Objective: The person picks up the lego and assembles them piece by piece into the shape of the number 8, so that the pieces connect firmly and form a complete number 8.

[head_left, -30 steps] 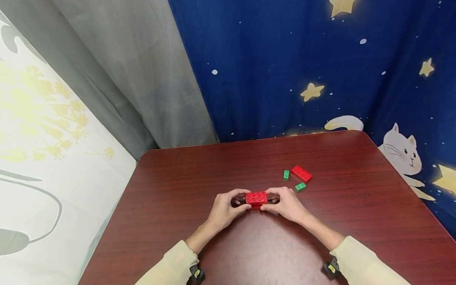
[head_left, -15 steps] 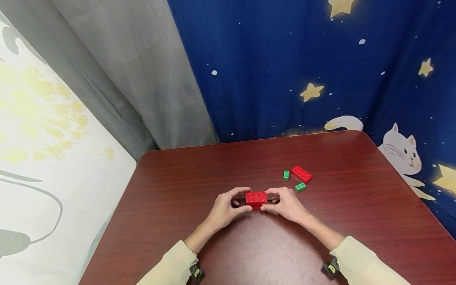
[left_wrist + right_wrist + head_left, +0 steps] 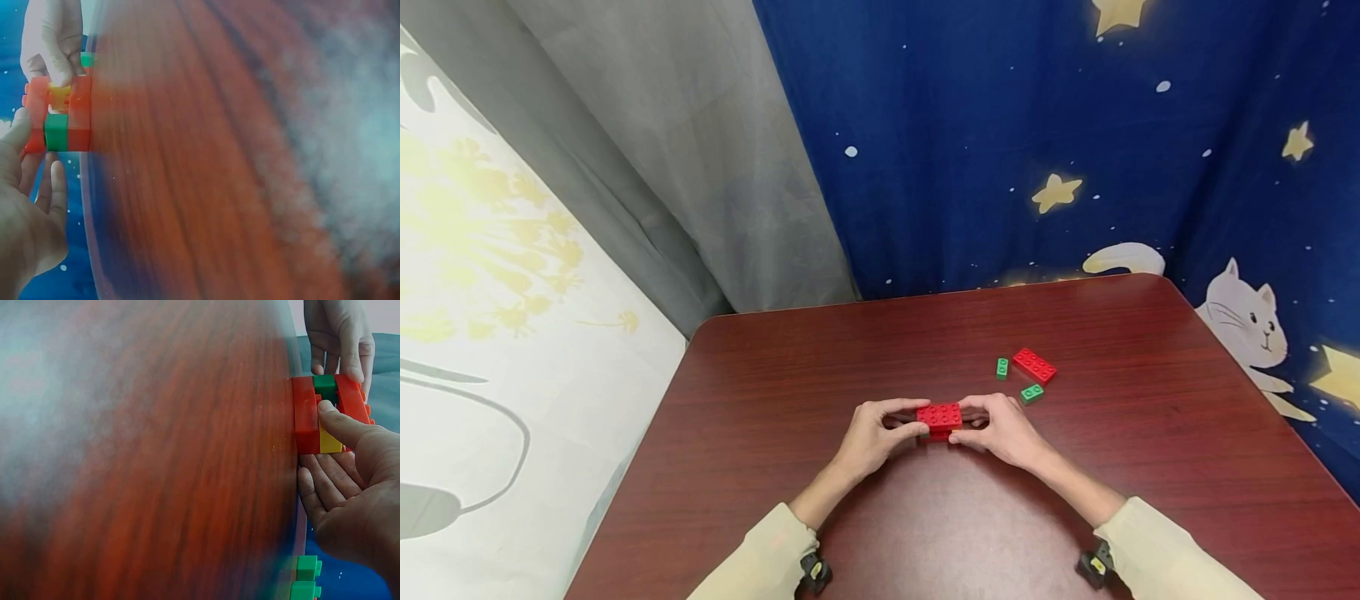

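A small stack of toy building bricks stands on the table. Its lower red brick [image 3: 306,419] carries a green brick [image 3: 56,132] at the left end and a yellow brick [image 3: 330,439] at the right end. An upper red brick [image 3: 939,415] lies across them, studs up; how firmly it is seated I cannot tell. My left hand [image 3: 863,440] pinches the upper red brick's left end, thumb at the near side, a finger behind. From the right, my right hand [image 3: 1011,432] holds the yellow brick, thumb in front; its fingertips behind the stack are hidden.
To the right and beyond the stack lie a loose red brick [image 3: 1034,366] and two small green bricks, one upright in view [image 3: 1002,368] and one slanted [image 3: 1032,393]. Curtains hang behind the brown table [image 3: 775,375].
My left thumb has moved up from low on the stack's near side to the upper red brick's left end. The right hand and loose bricks have stayed put.
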The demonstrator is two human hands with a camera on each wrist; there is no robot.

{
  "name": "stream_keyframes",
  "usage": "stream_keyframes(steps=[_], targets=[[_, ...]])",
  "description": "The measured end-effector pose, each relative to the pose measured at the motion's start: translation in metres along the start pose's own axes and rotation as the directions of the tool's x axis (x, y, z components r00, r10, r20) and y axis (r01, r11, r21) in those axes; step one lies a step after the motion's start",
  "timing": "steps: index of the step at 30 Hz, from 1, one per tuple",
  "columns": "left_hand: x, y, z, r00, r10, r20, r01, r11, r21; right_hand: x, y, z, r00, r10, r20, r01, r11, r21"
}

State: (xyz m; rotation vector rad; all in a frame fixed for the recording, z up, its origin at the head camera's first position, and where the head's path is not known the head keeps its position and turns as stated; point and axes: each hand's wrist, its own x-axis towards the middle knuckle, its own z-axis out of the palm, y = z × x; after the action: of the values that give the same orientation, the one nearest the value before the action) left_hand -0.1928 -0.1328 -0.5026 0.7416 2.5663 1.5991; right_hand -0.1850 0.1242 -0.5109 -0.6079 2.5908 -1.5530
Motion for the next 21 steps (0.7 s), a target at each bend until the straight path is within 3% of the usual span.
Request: stream_keyframes(steps=[12,21], targets=[[-0.0006,-0.0044,0.0031,1.000,-0.022,-0.003,0.021,0.994,-0.109,0.0013,0.0000,-0.0002,1.000,-0.007,-0.005,0.007,1.000,-0.006],[-0.0030,-0.0073,0.0050,1.000,-0.011,-0.007,0.010,0.995,-0.098,0.0004,0.0008,0.0006,1.000,-0.005,-0.004,0.005,1.000,-0.021]])
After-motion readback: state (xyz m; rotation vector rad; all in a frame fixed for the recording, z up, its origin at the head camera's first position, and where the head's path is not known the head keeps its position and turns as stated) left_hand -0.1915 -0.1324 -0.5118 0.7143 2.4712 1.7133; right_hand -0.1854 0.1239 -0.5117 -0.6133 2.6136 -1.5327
